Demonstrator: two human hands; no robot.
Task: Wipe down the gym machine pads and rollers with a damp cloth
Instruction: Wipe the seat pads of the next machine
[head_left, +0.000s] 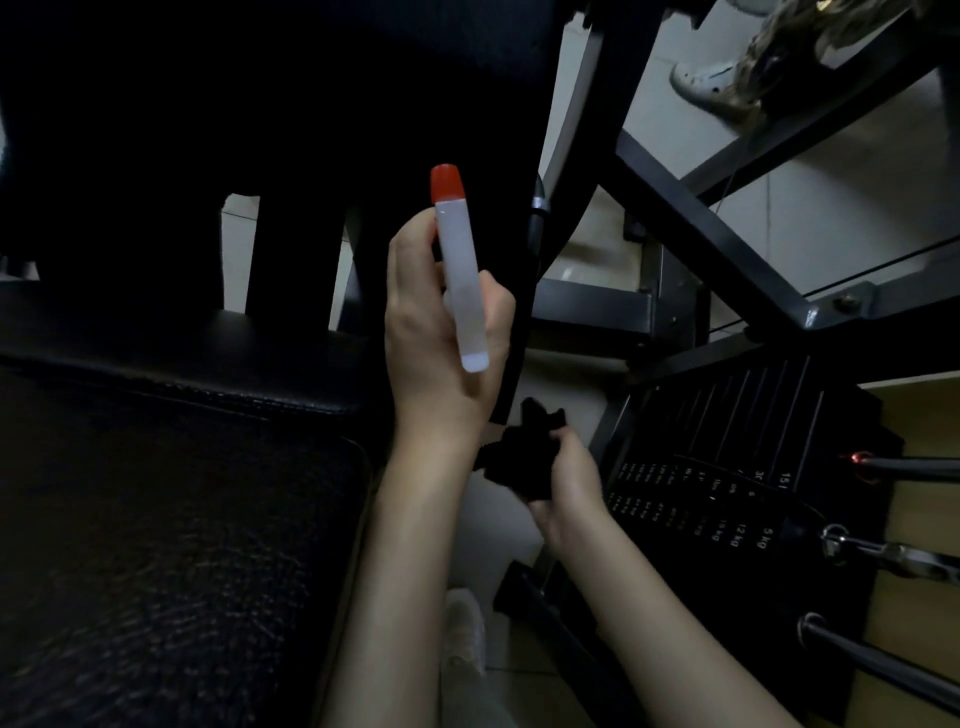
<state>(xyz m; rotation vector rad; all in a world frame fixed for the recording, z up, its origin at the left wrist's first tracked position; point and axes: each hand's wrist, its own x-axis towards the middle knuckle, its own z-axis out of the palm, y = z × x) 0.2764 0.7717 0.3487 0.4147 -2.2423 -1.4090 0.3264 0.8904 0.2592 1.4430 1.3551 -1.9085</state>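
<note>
My left hand (436, 332) grips a slim white spray bottle (460, 280) with a red cap, held upright in the middle of the view. Lower and to the right, my right hand (566, 488) holds a crumpled black cloth (519, 457). The black seat pad (156, 545) of the gym machine fills the lower left. A second black pad (260, 93) rises dark at the top left, just behind the bottle.
The machine's black steel frame (701, 218) crosses the upper right. A weight stack (727, 467) with kilogram labels and a red-tipped selector pin (862, 465) sits at the right. Another person's shoe (711, 88) stands on the pale tiled floor at top right. My own shoe (462, 649) shows below.
</note>
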